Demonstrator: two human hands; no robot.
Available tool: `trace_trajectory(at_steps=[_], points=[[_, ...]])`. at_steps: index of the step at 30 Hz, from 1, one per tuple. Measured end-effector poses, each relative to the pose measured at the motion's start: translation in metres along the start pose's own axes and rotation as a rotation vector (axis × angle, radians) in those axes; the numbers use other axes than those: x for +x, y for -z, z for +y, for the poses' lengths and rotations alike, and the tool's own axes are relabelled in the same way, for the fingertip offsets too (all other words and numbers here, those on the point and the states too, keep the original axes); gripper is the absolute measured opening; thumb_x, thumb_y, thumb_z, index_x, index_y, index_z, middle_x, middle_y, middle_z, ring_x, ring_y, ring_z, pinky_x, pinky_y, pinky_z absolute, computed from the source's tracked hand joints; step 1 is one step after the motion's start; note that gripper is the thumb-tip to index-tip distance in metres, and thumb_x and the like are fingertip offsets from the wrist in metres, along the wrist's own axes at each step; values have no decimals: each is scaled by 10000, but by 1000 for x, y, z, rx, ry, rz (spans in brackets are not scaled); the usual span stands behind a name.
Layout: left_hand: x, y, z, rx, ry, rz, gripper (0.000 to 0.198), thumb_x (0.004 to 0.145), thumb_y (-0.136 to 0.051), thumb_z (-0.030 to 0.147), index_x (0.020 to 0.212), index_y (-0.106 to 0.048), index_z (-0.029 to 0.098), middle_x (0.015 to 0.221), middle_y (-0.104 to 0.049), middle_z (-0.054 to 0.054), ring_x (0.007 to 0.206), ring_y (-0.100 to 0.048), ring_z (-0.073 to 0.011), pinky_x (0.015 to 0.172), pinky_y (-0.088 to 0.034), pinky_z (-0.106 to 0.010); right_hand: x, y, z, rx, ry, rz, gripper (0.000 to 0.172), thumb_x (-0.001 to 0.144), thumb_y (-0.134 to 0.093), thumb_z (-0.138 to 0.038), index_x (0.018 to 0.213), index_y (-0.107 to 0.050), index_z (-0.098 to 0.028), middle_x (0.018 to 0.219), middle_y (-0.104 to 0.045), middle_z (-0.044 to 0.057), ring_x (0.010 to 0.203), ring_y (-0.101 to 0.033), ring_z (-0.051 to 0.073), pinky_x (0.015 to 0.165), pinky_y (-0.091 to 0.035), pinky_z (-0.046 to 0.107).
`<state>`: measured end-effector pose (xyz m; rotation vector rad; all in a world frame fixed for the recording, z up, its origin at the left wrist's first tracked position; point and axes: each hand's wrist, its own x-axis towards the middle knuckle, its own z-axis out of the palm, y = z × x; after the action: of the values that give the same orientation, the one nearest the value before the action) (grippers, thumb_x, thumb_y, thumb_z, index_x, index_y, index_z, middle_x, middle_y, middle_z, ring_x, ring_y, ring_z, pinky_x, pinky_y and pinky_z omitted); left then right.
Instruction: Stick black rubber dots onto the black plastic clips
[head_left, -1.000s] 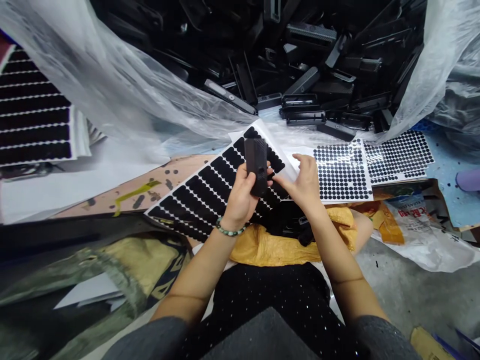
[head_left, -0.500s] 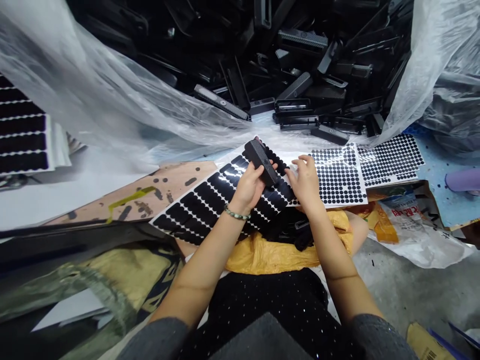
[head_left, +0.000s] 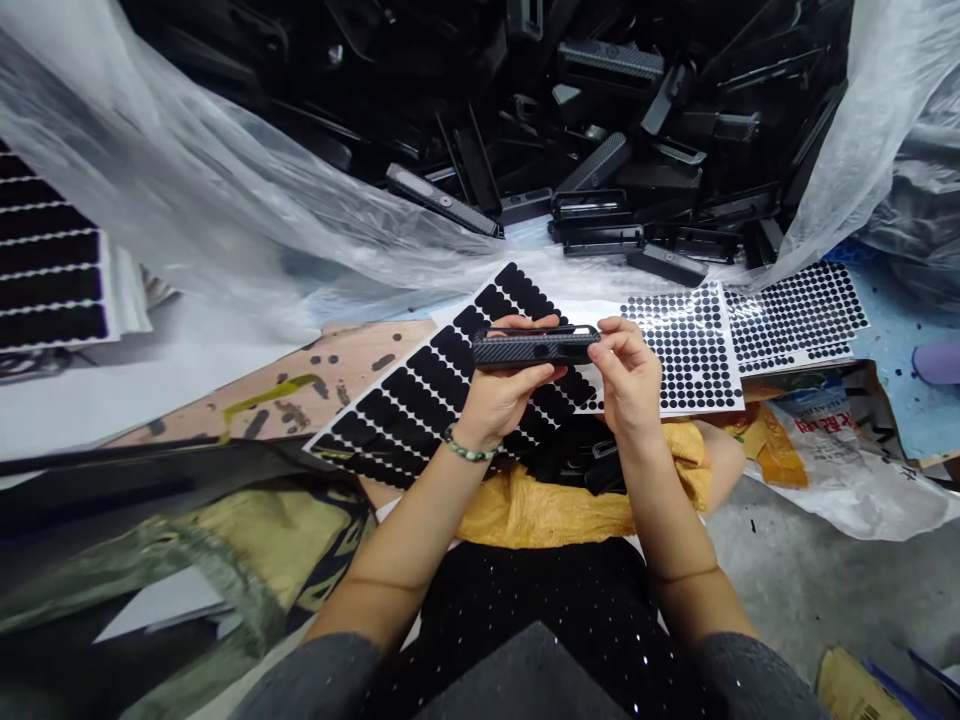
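A long black plastic part with a carbon-fibre texture (head_left: 532,348) lies level across my hands. My left hand (head_left: 510,380) cradles it from below, fingers curled over its near side. My right hand (head_left: 628,378) pinches its right end between thumb and fingertips. Beneath both hands spreads a large white-backed sheet of black oval stickers (head_left: 442,385), partly hidden by my left hand and wrist. A sheet of small round black dots (head_left: 682,350) lies just beyond my right hand.
A heap of black plastic parts (head_left: 600,130) rises behind the sheets, edged by clear plastic film (head_left: 187,190). Another dot sheet (head_left: 795,315) lies to the right. A yellow bag (head_left: 540,510) with black parts sits on my lap. Printed plastic packaging (head_left: 832,450) lies at right.
The black part has swung from a tilted, near-upright pose in my left hand to lying level. My right hand has moved in and now grips its right end.
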<state>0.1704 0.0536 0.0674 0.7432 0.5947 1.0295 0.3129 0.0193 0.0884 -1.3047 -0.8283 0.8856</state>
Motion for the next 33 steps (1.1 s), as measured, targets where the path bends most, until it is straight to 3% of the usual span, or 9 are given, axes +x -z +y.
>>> trace_trajectory(at_steps=[8, 17, 22, 24, 27, 30, 33], points=[[-4, -5, 0, 17, -85, -23, 486, 663, -873, 218, 1012, -541, 288, 1202, -687, 32, 1071, -679, -173, 851, -603, -302, -5, -5, -5, -61, 99, 29, 305, 701, -761, -484, 627, -615, -226, 977, -572, 30, 1007, -554, 195, 920, -498, 394], [-11, -18, 9, 61, -73, 76, 492, 616, -888, 237, 952, -531, 274, 1152, -686, -4, 1099, -658, -225, 903, -584, -387, -13, -1, -14, -431, 224, 45, 186, 831, -637, -390, 723, -615, -241, 1032, -578, 62, 1049, -579, 230, 906, -544, 440], [-16, -23, 8, 60, -124, 114, 463, 645, -861, 209, 943, -514, 281, 1148, -668, 11, 1071, -656, -205, 889, -583, -366, -22, -3, -19, -571, 266, 110, 189, 834, -664, -395, 942, -617, -247, 1290, -504, 109, 1118, -583, 259, 1006, -509, 495], [-17, -24, 7, 49, -144, 140, 471, 644, -870, 233, 943, -510, 286, 1155, -667, 20, 1055, -659, -194, 865, -591, -338, -24, -4, -15, -503, 198, 111, 405, 810, -691, -431, 1156, -549, -275, 1390, -457, 120, 1113, -598, 239, 971, -543, 452], [-18, -26, 5, 40, -158, 138, 482, 642, -884, 266, 945, -511, 291, 1157, -673, 32, 1036, -668, -175, 850, -590, -300, -23, -7, -8, -257, 77, 31, 638, 756, -732, -472, 1293, -437, -294, 1298, -555, 97, 1027, -641, 189, 899, -584, 366], [-20, -27, 3, 44, -177, 132, 485, 641, -894, 265, 945, -516, 291, 1132, -684, 42, 1037, -672, -151, 910, -564, -280, -22, -12, -5, -86, -21, -29, 664, 674, -793, -476, 1232, -509, -256, 1122, -653, 64, 985, -662, 185, 853, -597, 329], [-22, -29, -2, 70, -177, 156, 495, 642, -895, 279, 950, -508, 291, 1131, -684, 34, 1075, -667, -171, 946, -556, -313, -21, -17, -10, -29, -72, -27, 515, 666, -793, -476, 1091, -628, -237, 1042, -698, 42, 983, -671, 194, 864, -594, 335]])
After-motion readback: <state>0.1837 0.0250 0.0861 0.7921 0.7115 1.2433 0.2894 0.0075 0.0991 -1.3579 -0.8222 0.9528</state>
